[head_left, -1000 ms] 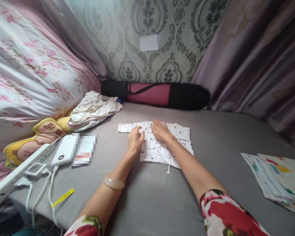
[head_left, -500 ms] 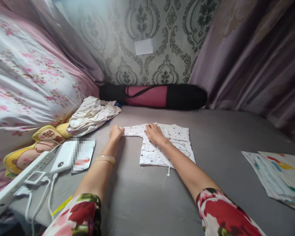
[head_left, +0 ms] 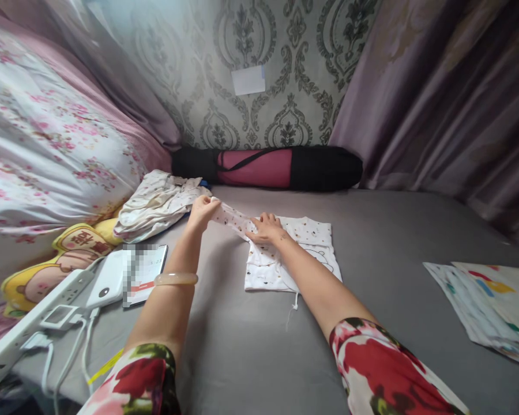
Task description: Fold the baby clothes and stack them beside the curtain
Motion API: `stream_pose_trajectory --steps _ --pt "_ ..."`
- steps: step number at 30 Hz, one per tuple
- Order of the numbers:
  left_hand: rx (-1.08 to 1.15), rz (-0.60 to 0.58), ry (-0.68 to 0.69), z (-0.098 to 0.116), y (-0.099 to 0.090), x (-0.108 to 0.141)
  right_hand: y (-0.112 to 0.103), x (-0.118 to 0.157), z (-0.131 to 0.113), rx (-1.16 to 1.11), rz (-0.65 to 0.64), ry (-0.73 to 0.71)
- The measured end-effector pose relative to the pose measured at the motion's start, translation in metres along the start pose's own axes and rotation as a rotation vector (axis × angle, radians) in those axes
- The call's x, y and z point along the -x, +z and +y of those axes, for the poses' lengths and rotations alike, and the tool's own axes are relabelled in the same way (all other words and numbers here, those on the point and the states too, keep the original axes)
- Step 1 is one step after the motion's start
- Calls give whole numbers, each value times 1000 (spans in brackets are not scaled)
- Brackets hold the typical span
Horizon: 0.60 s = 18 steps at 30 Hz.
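A small white baby shirt point(head_left: 263, 278) with a tiny scattered print and a bear outline lies on the grey sheet, one side folded over. My left hand point(head_left: 203, 210) pinches the cuff end of its left sleeve point(head_left: 230, 218), which is lifted and stretched above the sheet. Pressing on the shirt near the base of that sleeve is my right hand point(head_left: 267, 229), fingers apart and thumb out to the left. My right forearm covers part of the bear outline. A thin white tie string point(head_left: 294, 302) trails from the shirt's lower edge.
Crumpled light clothes point(head_left: 151, 202) lie at the back left, near a yellow cushion point(head_left: 38, 282). A phone point(head_left: 149, 276), a white power bank point(head_left: 108, 279) and a power strip point(head_left: 34, 314) with cables sit left. Folded cloths point(head_left: 484, 300) lie right; a black-and-pink long bag point(head_left: 259, 167) lies along the wall.
My left hand has risen and moved slightly away from me, lifting the sleeve off the sheet. My right hand has shifted slightly and stays on the shirt, its thumb now spread.
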<state>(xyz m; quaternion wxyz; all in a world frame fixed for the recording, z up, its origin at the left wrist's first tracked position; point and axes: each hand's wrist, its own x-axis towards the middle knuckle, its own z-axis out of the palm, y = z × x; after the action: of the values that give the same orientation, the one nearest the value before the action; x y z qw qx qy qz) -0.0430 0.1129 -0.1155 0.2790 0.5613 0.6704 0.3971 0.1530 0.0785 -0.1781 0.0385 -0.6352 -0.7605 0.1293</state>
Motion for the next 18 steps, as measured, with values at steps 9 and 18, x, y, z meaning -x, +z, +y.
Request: stream_pose_trajectory --steps 9,18 --pt "173 -143 97 55 28 44 -33 10 -4 -179 -25 70" --pt "150 -156 203 55 87 48 -30 64 58 -1346 175 434"
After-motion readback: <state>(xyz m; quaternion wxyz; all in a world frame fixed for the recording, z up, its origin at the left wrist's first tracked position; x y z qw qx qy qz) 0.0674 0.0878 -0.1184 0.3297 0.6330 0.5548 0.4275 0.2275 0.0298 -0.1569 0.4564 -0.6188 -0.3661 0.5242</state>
